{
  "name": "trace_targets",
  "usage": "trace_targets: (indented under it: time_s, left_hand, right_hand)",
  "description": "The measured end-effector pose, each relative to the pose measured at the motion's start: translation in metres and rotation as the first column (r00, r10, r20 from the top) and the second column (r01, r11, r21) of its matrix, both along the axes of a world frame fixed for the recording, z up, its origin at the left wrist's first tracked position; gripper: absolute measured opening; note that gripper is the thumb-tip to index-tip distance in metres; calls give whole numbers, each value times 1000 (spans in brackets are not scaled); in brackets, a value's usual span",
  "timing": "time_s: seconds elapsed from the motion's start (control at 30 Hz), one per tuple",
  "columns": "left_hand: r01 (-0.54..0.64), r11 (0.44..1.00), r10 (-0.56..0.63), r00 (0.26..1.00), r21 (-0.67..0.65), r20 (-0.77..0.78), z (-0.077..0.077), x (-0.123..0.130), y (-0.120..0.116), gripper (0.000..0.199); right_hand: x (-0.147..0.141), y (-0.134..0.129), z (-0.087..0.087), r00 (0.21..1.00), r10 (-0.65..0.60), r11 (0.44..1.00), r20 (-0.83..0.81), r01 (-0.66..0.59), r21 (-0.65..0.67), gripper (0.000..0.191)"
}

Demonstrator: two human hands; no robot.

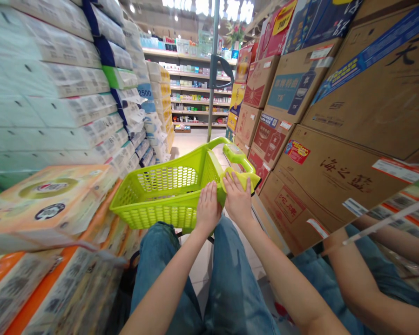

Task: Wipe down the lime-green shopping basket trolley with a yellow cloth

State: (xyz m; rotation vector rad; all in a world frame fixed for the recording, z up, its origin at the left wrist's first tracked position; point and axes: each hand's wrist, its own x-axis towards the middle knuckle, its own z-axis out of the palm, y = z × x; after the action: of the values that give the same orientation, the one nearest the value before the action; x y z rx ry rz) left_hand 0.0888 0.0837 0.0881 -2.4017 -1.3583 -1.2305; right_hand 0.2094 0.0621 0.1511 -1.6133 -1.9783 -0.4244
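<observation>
The left hand (208, 208) is resting on the near rim of a lime-green plastic shopping cart (167, 197), its fingers lying close together and pointing forward. The view does not show whether it is gripping the rim or only pressing down on it. The right hand (238, 199) is closed over the cart's yellow-green handle (242, 179) near the right end of that rim, with its fingers slightly spread and curled across the top. The hands are just beside each other. The cart is standing on the tiled floor (195, 149) in the middle of a supermarket aisle, directly in front of the person's jeans-covered legs (164, 265). A grey metal pole (213, 70) is rising from the cart's far right corner, with a dark bracket on it.

Tall stacks of plastic-wrapped paper packs (63, 79) are lining the left side of the aisle, and orange-banded packs (45, 209) are sitting just beside the cart's left edge. Stacked cardboard cartons (321, 111) are lining the right side. A shiny panel (370, 260) at the lower right is reflecting the person's arms and legs. Stocked shelves (199, 88) are standing at the far end of the aisle.
</observation>
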Motion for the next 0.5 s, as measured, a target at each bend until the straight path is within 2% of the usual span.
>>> trace_targets:
  time_s: [0.13, 0.3, 0.4, 0.5]
  left_hand:
    - [12, 1000, -12, 1000, -4, -4, 2, -8, -9, 75]
    - [46, 999, -46, 999, -23, -2, 6, -15, -16, 78]
    - [52, 998, -52, 999, -29, 5, 7, -15, -17, 81]
    - [46, 998, -46, 999, -41, 3, 8, -12, -16, 82]
  right_hand:
    - [22, -12, 12, 999, 25, 1000, 25, -25, 6, 55]
    - [44, -11, 27, 982, -158, 986, -101, 163, 43, 54]
    - [38, -7, 25, 973, -203, 977, -111, 209, 43, 53]
    - [22, -3, 18, 980, -180, 983, -82, 183, 29, 53]
